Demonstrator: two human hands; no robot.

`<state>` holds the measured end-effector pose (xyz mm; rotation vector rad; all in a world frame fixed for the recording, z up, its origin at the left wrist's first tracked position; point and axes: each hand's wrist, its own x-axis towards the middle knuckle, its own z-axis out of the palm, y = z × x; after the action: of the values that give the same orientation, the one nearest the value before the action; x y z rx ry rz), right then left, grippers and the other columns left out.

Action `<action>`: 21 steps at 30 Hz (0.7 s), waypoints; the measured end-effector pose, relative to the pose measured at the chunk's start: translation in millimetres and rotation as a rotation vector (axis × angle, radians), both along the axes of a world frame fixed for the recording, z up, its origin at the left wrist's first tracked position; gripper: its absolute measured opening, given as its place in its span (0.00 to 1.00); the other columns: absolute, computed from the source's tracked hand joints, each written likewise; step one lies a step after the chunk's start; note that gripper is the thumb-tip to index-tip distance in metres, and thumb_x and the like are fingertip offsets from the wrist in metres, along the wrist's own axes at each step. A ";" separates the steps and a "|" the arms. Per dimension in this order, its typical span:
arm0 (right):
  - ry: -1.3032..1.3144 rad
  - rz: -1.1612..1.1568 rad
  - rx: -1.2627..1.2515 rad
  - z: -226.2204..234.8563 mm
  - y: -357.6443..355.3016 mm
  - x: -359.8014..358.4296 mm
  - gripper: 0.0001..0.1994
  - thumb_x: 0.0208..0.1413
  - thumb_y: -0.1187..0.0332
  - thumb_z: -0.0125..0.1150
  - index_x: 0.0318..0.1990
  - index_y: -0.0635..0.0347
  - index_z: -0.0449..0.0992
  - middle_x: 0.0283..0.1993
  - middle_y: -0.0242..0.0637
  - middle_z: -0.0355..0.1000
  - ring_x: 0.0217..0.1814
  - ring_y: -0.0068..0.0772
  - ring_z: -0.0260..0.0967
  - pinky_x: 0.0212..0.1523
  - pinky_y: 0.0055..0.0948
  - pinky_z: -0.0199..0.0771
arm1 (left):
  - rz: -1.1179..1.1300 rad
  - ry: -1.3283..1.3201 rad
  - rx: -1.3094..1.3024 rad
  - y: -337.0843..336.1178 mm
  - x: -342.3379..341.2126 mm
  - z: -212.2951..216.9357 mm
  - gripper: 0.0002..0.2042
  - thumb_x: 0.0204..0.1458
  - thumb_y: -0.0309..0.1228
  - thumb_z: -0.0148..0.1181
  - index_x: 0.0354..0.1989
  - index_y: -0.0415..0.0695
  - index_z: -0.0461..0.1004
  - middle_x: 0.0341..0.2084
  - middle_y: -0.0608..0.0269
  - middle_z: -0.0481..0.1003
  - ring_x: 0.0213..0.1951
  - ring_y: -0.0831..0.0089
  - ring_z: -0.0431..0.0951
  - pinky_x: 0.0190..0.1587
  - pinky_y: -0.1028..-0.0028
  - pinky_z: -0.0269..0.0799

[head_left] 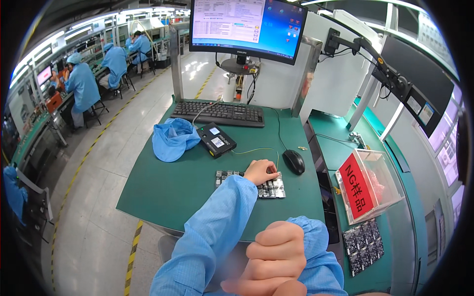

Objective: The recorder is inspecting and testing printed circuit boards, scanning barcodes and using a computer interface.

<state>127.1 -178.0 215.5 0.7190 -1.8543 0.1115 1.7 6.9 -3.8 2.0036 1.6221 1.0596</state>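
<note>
On the green table lies a circuit board panel (pixel 272 190) with silver and dark parts. My left hand (pixel 260 172) rests over it, its fingers closed in a pinch at the board's far edge. A thin yellow-green cable (pixel 256 149) runs from a black box (pixel 217 140) with a small lit screen and ends at those fingertips; the exact grip is hidden. Close to the camera, my right hand (pixel 276 256) is curled into a fist above the table's near edge. The fist covers whatever may be inside it.
A blue cap (pixel 174 139) lies beside the box, before a keyboard (pixel 219 113) and a monitor (pixel 247 29). A mouse (pixel 294 162) sits right of the board. On the right bench are a clear bin (pixel 382 185) with a red label and a dark circuit panel (pixel 364 246). People (pixel 82 86) work far left.
</note>
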 end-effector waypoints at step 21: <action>-0.135 0.000 0.045 -48.7 31.4 -28.0 0.07 0.37 0.71 0.58 0.28 0.54 0.71 0.22 0.29 0.61 0.17 0.24 0.58 0.16 0.22 0.52 | -0.058 -0.027 0.056 3.2 1.2 -4.8 0.15 0.45 0.45 0.64 0.27 0.44 0.76 0.26 0.61 0.75 0.30 0.68 0.76 0.37 0.71 0.70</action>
<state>99.1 -146.6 166.8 0.7583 -1.9911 0.1217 3.0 10.1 -8.6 2.0497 1.5277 1.1179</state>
